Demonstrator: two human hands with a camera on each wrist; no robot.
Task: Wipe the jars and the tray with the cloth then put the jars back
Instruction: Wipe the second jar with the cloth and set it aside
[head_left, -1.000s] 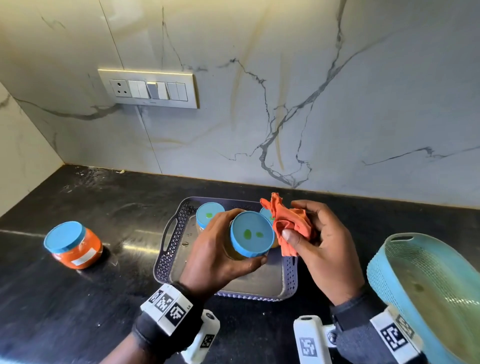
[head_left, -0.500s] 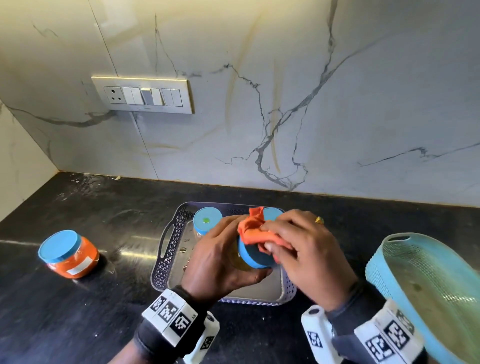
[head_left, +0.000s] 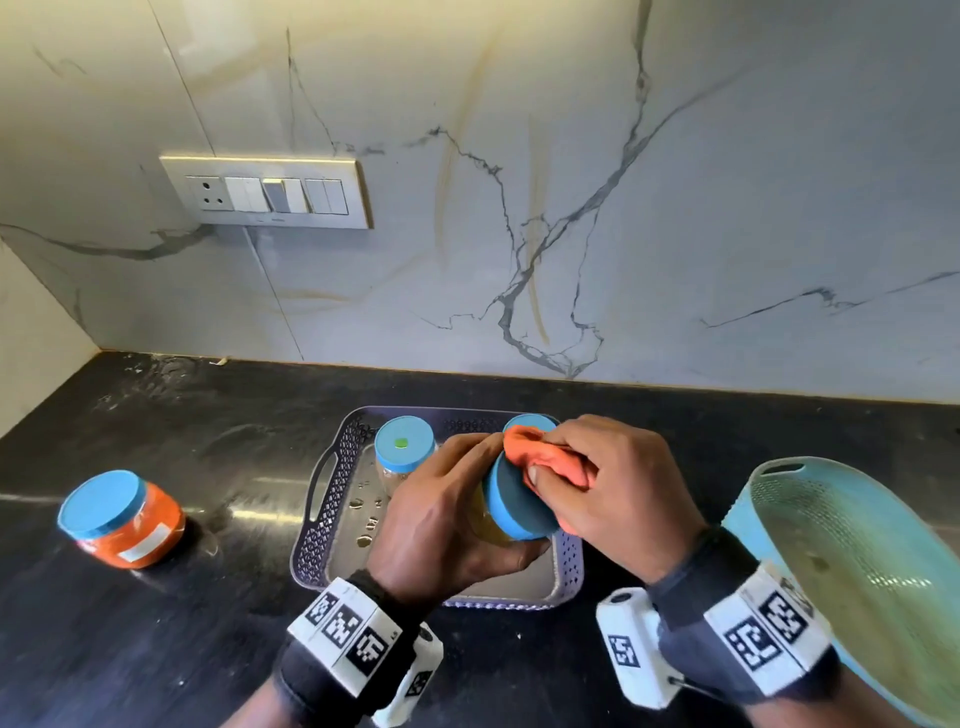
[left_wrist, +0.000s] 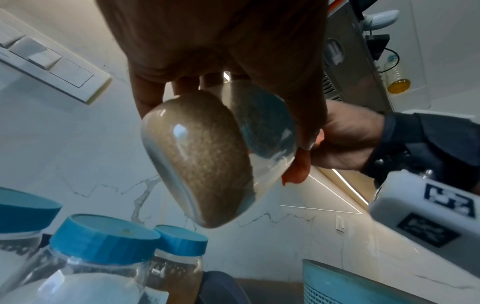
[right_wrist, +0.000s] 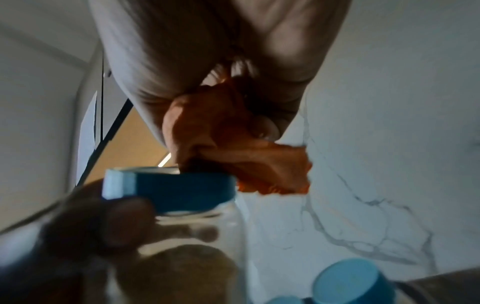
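My left hand (head_left: 447, 519) grips a clear jar (left_wrist: 197, 156) of beige grain, tilted so its blue lid (head_left: 511, 506) faces my right hand, above the grey perforated tray (head_left: 322, 525). My right hand (head_left: 618, 488) holds a bunched orange cloth (head_left: 545, 457) and presses it on the lid's top. In the right wrist view the cloth (right_wrist: 233, 144) lies on the lid (right_wrist: 176, 189). Two more blue-lidded jars stand at the tray's back, one (head_left: 404, 449) left and one (head_left: 527, 421) mostly hidden behind the cloth. An orange-filled jar (head_left: 122, 519) stands on the black counter (head_left: 156, 649) at the left.
A teal plastic basket (head_left: 857, 571) stands tilted at the right, close to my right wrist. A marble wall with a switch panel (head_left: 265, 195) rises behind the counter. The tray's floor (head_left: 363, 519) shows small spots.
My right hand brought the cloth from beside the jar onto its lid and is rubbing there. The green spots on the lid are now covered. My left hand keeps holding the jar.
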